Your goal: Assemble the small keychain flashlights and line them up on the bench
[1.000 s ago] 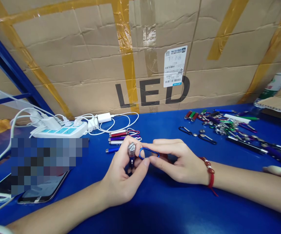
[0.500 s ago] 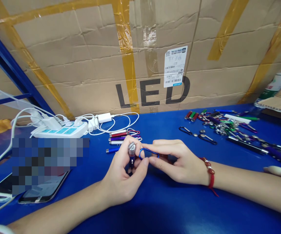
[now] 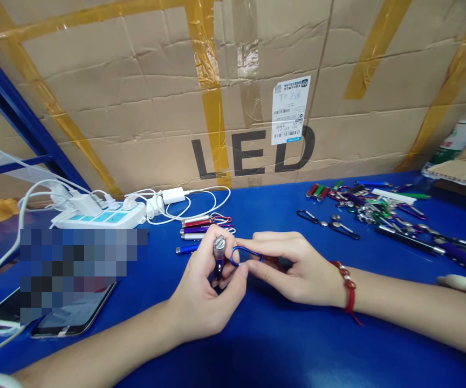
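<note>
My left hand (image 3: 208, 302) is closed around a small dark-blue flashlight (image 3: 219, 249), its silver end pointing up between thumb and fingers. A blue carabiner (image 3: 246, 249) spans the gap between my two hands. The left fingertips touch one end of it, while my right hand (image 3: 297, 267) pinches the other end between thumb and fingers. Whether the carabiner is joined to the flashlight is hidden by the fingers. Just behind the left hand lies a row of several small flashlights, among them a red one (image 3: 196, 223) and a blue one (image 3: 186, 249), some with carabiners.
On the right is a heap of flashlights and carabiners (image 3: 378, 210), with a black carabiner (image 3: 307, 216) nearer. A white power strip (image 3: 111, 218) with cables and a phone (image 3: 71, 315) lie left. A large cardboard box (image 3: 156, 108) stands behind the blue table (image 3: 265, 345).
The left thumb has shifted slightly at the carabiner, and the flashlight has moved a touch. Both hands keep nearly the same place and grip.
</note>
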The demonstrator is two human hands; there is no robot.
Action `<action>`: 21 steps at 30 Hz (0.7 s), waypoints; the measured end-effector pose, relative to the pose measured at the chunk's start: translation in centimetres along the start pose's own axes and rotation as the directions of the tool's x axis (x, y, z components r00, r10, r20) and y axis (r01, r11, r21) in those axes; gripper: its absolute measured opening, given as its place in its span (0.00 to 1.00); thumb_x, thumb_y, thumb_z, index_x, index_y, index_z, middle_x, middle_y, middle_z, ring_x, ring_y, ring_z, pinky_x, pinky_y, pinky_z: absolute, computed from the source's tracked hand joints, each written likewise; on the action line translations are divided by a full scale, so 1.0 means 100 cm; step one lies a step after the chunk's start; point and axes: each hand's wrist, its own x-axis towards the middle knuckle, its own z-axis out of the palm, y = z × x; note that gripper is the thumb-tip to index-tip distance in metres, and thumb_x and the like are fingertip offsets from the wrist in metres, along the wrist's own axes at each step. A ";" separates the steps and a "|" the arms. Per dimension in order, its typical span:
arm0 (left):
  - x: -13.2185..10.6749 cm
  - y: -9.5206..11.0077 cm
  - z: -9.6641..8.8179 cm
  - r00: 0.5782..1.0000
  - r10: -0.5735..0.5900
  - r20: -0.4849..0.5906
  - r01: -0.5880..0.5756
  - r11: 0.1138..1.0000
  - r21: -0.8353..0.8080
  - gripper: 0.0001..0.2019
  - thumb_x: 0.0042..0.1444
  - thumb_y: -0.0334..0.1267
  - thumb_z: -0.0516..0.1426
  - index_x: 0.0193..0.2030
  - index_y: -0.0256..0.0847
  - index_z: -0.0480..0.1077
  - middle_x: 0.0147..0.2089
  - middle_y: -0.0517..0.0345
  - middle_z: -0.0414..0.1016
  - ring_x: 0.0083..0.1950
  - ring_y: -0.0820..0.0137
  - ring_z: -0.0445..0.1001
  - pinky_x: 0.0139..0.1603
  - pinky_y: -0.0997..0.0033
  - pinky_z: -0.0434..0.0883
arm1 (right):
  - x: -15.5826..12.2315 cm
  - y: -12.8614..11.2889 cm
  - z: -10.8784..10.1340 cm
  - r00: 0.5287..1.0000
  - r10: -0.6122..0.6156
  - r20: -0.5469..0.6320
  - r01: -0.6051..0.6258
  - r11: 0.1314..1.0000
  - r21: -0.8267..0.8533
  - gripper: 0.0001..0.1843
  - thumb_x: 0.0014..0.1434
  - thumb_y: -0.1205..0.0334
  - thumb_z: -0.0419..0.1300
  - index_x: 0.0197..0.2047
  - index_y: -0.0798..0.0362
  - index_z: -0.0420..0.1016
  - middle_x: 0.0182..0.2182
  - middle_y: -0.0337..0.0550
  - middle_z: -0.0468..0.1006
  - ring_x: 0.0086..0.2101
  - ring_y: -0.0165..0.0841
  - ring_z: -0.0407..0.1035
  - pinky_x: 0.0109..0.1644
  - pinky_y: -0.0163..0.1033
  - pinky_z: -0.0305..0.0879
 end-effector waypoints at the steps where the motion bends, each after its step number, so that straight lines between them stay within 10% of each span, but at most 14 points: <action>1: 0.000 0.000 0.000 1.000 0.004 -0.002 -0.004 1.000 0.010 0.10 0.56 0.27 0.49 0.32 0.44 0.49 0.27 0.68 0.51 0.21 0.80 0.50 0.20 0.80 0.54 | 0.000 0.000 0.000 1.000 0.005 0.006 -0.005 1.000 0.000 0.14 0.59 0.67 0.55 0.48 0.57 0.73 0.21 0.36 0.65 0.21 0.23 0.56 0.23 0.28 0.55; 21: 0.001 0.002 -0.001 0.999 -0.041 0.027 0.043 0.996 -0.079 0.11 0.55 0.28 0.51 0.32 0.44 0.50 0.25 0.69 0.50 0.21 0.79 0.49 0.19 0.80 0.51 | 0.001 -0.001 -0.001 1.000 0.002 0.030 -0.001 1.000 -0.022 0.13 0.60 0.67 0.53 0.47 0.58 0.73 0.21 0.37 0.65 0.22 0.24 0.56 0.24 0.29 0.55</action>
